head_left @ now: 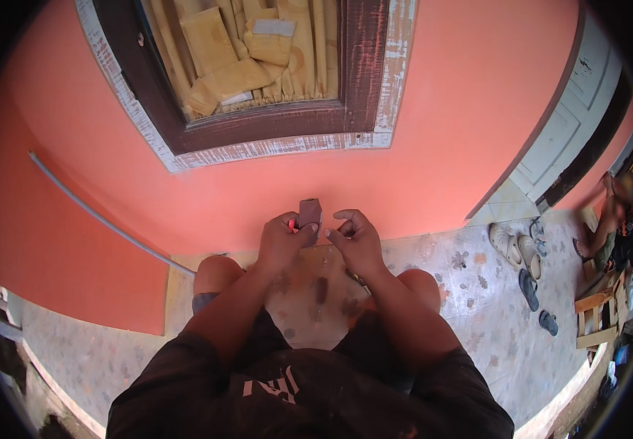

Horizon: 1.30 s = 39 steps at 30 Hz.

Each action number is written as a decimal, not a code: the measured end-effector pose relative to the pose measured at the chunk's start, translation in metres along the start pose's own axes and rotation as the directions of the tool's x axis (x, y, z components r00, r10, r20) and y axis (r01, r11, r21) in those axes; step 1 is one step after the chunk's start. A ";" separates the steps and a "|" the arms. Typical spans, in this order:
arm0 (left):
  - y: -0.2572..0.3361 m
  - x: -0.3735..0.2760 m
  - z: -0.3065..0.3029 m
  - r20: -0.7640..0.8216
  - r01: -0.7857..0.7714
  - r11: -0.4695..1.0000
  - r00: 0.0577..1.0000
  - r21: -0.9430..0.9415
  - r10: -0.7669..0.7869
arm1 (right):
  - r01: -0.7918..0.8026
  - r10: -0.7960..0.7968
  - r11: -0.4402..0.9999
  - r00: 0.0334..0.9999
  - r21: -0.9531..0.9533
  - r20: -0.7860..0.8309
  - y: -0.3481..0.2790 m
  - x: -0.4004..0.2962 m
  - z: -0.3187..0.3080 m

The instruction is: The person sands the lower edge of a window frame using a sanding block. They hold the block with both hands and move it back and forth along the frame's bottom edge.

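Note:
My left hand (283,244) holds a folded brown sheet (310,213) upright in front of the wall, with the thumb pressed on its face. It looks like sandpaper, but its grit is too small to make out. A small bright red thing (292,224) shows between the fingers of the same hand; most of it is hidden. Close by on the right, my right hand (359,241) is empty, its index finger and thumb curved and apart. Above both hands is a window with a dark brown wooden frame (272,123) and a white outer trim (289,155), both with worn, streaky paint.
A salmon-coloured wall (437,164) stands close ahead. At left, a grey pipe (102,215) runs along it. Clogs (506,244) and dark slippers (528,290) lie on the patterned floor (470,324) at right. Beyond them a person (615,219) sits near a wooden bench (596,318).

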<state>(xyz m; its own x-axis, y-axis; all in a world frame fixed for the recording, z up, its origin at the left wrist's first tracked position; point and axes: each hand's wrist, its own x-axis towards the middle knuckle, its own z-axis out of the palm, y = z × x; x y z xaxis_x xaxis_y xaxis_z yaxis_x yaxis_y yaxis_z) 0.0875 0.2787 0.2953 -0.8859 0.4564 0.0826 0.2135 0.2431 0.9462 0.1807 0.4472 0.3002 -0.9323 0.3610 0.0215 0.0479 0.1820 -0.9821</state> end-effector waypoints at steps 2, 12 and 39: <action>0.006 0.003 0.003 -0.010 -0.004 0.999 1.000 0.051 0.004 | 0.096 -0.094 0.993 0.995 0.066 -0.033 0.003 0.001 -0.001; 0.003 0.003 0.020 0.052 -0.010 0.999 0.999 0.047 0.008 | 0.289 -0.264 0.935 0.954 -0.205 0.141 0.023 0.021 -0.002; -0.002 0.074 -0.041 -0.119 0.072 0.785 0.976 -0.615 -0.183 | 0.035 -0.039 0.994 0.998 0.104 0.040 0.011 0.039 -0.004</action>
<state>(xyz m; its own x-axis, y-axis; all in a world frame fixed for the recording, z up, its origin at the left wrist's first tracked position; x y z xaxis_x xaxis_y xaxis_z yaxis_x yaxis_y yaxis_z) 0.0044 0.2770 0.3121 -0.9527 0.2988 -0.0551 -0.1494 -0.3028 0.9413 0.1468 0.4670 0.2913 -0.9470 0.3169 0.0526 -0.0224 0.0981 -0.9949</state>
